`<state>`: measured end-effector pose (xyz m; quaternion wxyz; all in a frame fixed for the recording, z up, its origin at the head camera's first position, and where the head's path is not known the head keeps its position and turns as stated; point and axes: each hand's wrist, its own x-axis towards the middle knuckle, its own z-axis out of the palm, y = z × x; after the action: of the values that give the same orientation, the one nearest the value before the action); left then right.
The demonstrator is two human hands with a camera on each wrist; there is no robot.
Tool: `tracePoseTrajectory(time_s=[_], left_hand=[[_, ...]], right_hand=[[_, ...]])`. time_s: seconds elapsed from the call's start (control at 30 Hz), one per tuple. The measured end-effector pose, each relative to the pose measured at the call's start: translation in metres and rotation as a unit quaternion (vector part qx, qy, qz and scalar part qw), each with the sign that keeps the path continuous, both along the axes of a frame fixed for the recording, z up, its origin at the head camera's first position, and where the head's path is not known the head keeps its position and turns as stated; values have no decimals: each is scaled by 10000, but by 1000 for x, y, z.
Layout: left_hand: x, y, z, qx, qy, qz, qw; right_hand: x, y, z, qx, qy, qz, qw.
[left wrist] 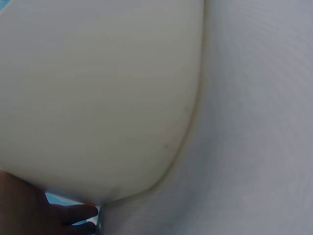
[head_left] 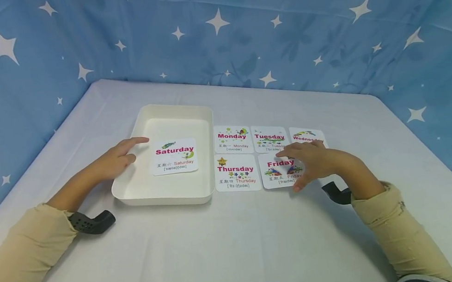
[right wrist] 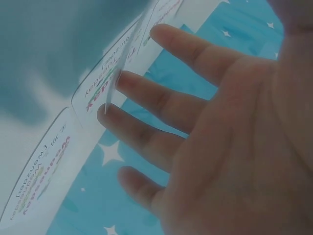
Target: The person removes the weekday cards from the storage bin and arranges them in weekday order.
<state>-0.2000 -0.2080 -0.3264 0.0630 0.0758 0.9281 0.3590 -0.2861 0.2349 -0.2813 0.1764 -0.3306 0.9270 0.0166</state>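
Note:
On the left, my left hand [head_left: 115,163] straddles the side wall of a white tray [head_left: 161,201], with the index finger and thumb over the inside. Two more of its fingers [left wrist: 76,213] show outside the wall in the left wrist view. A Saturday card [head_left: 176,166] lies in the tray. My right hand [head_left: 316,158] holds a Friday card [head_left: 277,172], fingertips at its far side and thumb by the near edge. In the right wrist view this card appears edge-on against the spread fingers [right wrist: 151,100].
Right of the tray lie cards for Monday [head_left: 232,140], Tuesday [head_left: 269,135] and Wednesday [head_left: 306,134], the last partly covered by my hand. A Thursday card [head_left: 236,177] sits nearer me. White cloth covers the table [head_left: 205,255]; a blue star-patterned curtain [head_left: 198,42] stands behind.

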Motion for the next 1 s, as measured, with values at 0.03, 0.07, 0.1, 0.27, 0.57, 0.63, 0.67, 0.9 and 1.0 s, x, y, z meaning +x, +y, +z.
tracePoseTrajectory(time_s=[0.03, 0.07, 0.1, 0.27, 0.57, 0.63, 0.67, 0.9, 1.0], left_hand=[[0, 0, 0, 5, 3, -3, 10000], [0, 0, 0, 16, 6, -8, 10000], [0, 0, 0, 18, 8, -13, 10000], [-1, 0, 0, 29, -24, 6, 10000], [-1, -1, -1, 3, -21, 6, 10000], [-2, -2, -1, -5, -26, 6, 10000], [-2, -2, -1, -10, -35, 9, 10000], [-1, -1, -1, -30, -69, 51, 10000], [-2, -2, -1, -41, -79, 50, 9999]], right_hand=[[0, 0, 0, 13, 19, 1, 10000], [0, 0, 0, 18, 24, -5, 10000], [0, 0, -1, 20, 35, 6, 10000], [0, 1, -1, -29, 30, 13, 10000], [0, 1, -3, -28, -16, -5, 10000], [0, 0, -3, 2, -29, -10, 10000], [0, 0, -3, 21, -38, -2, 10000], [-2, -1, -5, 170, -142, -21, 9998], [-3, 0, -7, 203, -158, -26, 9997]])
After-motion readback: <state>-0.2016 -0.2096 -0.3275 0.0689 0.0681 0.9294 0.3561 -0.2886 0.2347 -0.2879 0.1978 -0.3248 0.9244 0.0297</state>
